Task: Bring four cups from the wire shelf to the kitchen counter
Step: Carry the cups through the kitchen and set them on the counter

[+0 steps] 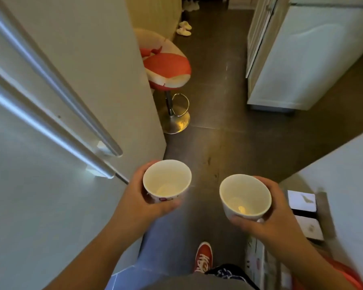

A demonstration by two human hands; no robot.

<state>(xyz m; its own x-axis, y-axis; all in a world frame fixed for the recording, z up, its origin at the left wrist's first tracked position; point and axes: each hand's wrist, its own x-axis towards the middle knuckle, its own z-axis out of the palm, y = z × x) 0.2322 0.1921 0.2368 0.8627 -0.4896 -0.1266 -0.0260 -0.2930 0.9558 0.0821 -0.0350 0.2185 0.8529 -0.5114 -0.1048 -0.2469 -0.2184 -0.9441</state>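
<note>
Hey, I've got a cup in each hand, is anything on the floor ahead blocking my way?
Mostly open floor ahead. The left hand holds one cup, the right hand the other cup. A red stool stands ahead on the left; the counter is not identifiable.

- Your left hand [143, 197] holds one cup [167, 182] at lower centre; your right hand [266, 214] holds another cup [245, 197] beside it, apart.
- A fridge [50, 101] fills the frame's left.
- A stool [166, 65] stands above the cups, beyond the fridge.
- A cabinet [302, 59] sits upper right.
- What may be a counter edge [344, 164] lies at right.
</note>
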